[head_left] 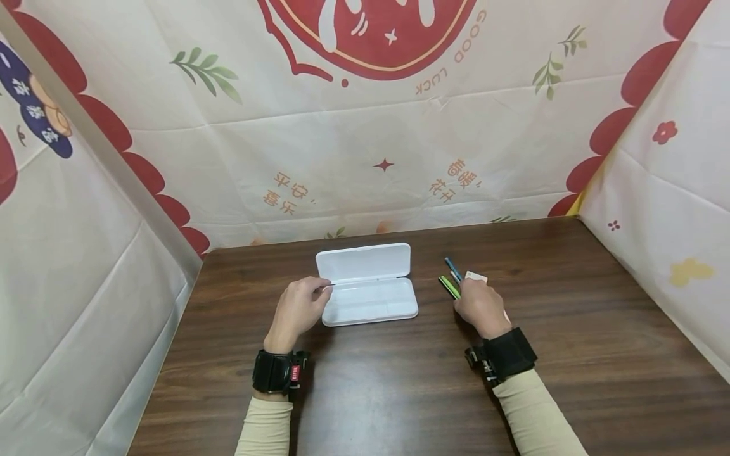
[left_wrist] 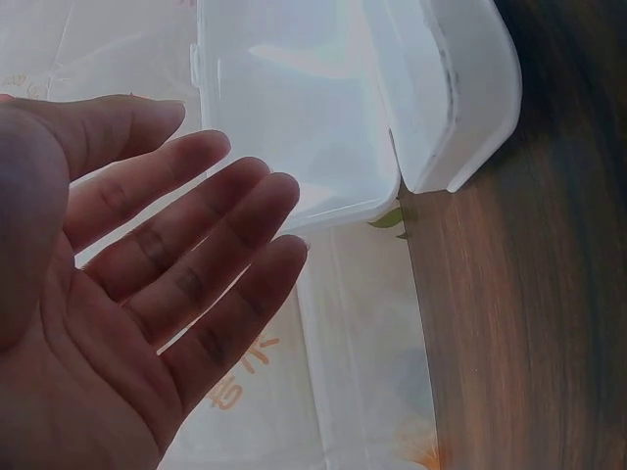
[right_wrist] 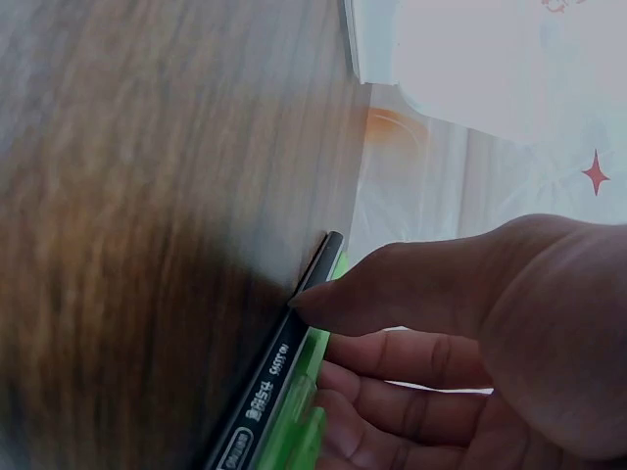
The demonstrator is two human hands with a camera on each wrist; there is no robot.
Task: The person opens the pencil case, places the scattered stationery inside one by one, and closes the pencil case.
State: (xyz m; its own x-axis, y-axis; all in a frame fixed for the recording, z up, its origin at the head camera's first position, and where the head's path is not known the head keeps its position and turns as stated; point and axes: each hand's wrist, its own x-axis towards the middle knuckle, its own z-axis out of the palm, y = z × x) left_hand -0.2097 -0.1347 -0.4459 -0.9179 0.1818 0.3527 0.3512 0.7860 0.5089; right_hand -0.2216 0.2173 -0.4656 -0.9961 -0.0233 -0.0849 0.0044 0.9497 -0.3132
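On the brown table [head_left: 365,392], a white pencil case [head_left: 371,301] is lying with its lid [head_left: 363,261] tilting back on the far side. The left hand [head_left: 298,306] is hanging at its left edge, fingers straight and slightly spread, gripping nothing that I can see; whether they are touching the plastic I cannot tell. To the right of the case, the right hand [head_left: 481,306] is pinching a black pen [right_wrist: 270,367], thumb pressing one side, fingers curling behind, with a green pen [right_wrist: 296,403] lying alongside it. A blue pen [head_left: 452,265] and a small white object [head_left: 476,277] are showing just past the knuckles. To my eye, the smooth barrels could be sliding apart if that pinch is weakening, the blue pen could be rolling if the hand is brushing it, and a careless left fingertip could be knocking the case askew.
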